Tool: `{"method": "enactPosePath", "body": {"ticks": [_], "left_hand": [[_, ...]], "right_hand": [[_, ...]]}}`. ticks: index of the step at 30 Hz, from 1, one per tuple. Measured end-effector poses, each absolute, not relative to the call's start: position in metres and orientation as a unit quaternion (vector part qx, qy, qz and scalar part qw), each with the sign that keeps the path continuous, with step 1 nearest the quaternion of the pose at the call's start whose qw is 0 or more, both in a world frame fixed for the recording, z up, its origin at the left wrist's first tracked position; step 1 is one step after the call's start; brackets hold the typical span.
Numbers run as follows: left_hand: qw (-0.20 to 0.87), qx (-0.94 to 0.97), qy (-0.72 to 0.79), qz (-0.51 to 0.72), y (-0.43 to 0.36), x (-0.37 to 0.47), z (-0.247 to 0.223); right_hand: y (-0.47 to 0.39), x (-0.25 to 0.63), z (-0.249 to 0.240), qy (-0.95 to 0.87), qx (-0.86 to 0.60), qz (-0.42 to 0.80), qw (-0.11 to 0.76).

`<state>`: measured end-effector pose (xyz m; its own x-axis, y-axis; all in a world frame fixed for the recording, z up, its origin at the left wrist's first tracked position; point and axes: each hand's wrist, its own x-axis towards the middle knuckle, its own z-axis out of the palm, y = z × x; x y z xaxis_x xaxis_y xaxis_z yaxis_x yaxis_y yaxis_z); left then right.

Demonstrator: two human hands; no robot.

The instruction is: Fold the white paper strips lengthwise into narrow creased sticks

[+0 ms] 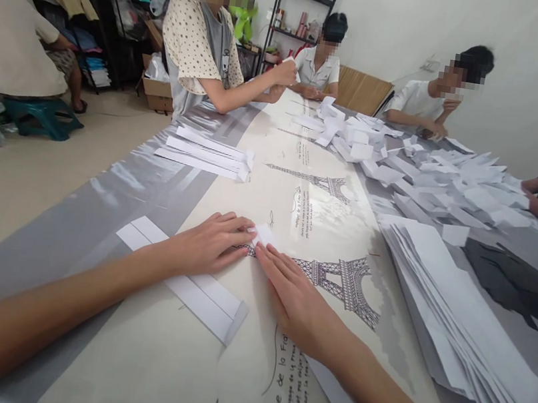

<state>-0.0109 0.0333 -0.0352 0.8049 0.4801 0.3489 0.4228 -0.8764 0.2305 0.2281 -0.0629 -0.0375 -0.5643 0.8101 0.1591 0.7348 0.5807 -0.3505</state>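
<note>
Both hands meet over a white paper strip on the printed tablecloth [144,358]. My left hand [215,244] lies palm down, its fingers pressed together on the left edge of the strip's folded far end [264,233]. Fingertips of my right hand [287,282] press on the right side of that end, fingers together. The strip's near end [329,389] shows below my right wrist; its middle is hidden. Under my left forearm lies another folded strip [213,301] with a crease along its length.
Folded strips [205,152] lie at the left edge. A stack of long white sheets [454,317] and a pile of folded paper [435,172] lie on the right. Several people sit or stand around the table. Black pieces [510,281] lie beside the stack.
</note>
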Motion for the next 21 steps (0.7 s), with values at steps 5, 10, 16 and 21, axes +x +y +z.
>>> {"method": "enactPosePath", "body": {"ticks": [5,10,16,21], "left_hand": [[0.053,0.946,0.242,0.209,0.033,-0.012,-0.036],[0.004,0.952,0.226,0.207,0.03,-0.009,-0.036],[-0.037,0.965,0.183,0.186,0.031,-0.004,-0.038],[-0.064,0.961,0.206,0.171,0.031,-0.005,-0.034]], "right_hand": [[-0.065,0.223,-0.039,-0.883,-0.442,0.086,0.134],[-0.064,0.221,-0.041,-0.884,-0.441,0.072,0.14],[-0.062,0.22,-0.041,-0.881,-0.443,0.085,0.145],[-0.077,0.227,-0.021,-0.846,-0.487,0.14,0.164]]}}
